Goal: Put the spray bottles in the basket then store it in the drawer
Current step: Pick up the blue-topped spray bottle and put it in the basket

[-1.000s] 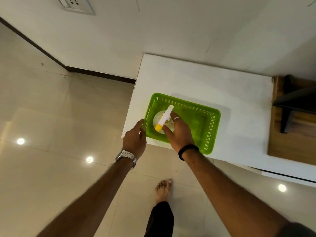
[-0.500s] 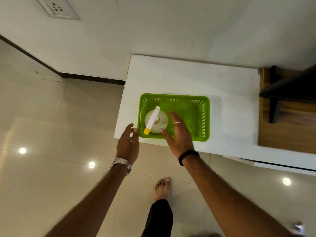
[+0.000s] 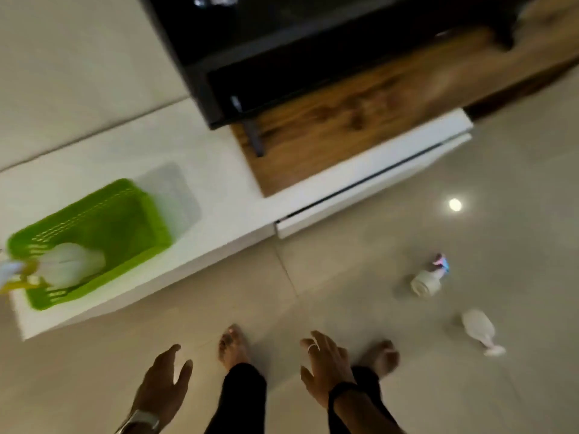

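Note:
The green basket sits on the white cabinet top at the left, with a white spray bottle with a yellow nozzle standing in its near end. On the floor at the right lie two more spray bottles: one with a blue-pink head and a white one with a pale pink head. My left hand and my right hand hang low over the floor, both with fingers spread and holding nothing, well away from the basket and the bottles.
The white drawer front runs along the cabinet below a wooden top and a black screen. My bare feet stand on the glossy tiled floor between my hands. The picture is motion-blurred.
The view has swung right and down. Both hands have left the basket and dropped over the floor. The bottle stays in the basket, and two bottles on the floor have come into view.

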The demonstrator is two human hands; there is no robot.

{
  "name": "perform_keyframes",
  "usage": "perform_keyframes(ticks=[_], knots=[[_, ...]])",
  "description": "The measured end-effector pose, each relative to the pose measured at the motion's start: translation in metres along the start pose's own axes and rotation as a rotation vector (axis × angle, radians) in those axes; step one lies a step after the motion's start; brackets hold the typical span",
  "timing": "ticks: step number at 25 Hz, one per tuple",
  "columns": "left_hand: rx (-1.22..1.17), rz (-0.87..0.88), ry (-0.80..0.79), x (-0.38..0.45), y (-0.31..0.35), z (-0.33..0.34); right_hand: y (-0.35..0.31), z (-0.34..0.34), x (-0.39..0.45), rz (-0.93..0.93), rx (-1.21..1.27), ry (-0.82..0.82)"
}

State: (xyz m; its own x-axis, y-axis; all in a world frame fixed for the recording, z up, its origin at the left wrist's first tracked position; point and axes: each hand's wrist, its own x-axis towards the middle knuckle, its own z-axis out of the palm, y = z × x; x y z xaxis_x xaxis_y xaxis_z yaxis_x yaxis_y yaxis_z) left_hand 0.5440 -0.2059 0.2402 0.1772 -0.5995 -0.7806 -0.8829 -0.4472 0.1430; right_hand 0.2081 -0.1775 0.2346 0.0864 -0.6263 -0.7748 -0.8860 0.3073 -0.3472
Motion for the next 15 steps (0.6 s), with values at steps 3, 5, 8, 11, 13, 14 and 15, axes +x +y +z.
perform_keyframes(ticks=[3,5,8,11,13,14,15], knots=[[0.165,0.169,0.012,-0.006,0.112,0.036,0.107,-0.008,-0.035,0.147,0.094,0.070],[0.273,0.326,-0.019,-0.011,0.202,0.069,0.181,-0.016,-0.054,0.273,0.176,0.139],[0.377,0.535,-0.036,-0.017,0.339,0.125,0.279,-0.029,-0.071,0.449,0.309,0.279],[0.487,0.717,-0.053,-0.021,0.460,0.194,0.369,-0.037,-0.077,0.574,0.404,0.359],[0.590,0.840,-0.072,-0.024,0.522,0.242,0.420,-0.034,-0.073,0.651,0.459,0.396],[0.648,0.887,-0.091,-0.025,0.550,0.268,0.443,-0.028,-0.069,0.693,0.506,0.409],[0.706,0.916,-0.112,-0.025,0.573,0.293,0.461,-0.021,-0.063,0.722,0.554,0.413]])
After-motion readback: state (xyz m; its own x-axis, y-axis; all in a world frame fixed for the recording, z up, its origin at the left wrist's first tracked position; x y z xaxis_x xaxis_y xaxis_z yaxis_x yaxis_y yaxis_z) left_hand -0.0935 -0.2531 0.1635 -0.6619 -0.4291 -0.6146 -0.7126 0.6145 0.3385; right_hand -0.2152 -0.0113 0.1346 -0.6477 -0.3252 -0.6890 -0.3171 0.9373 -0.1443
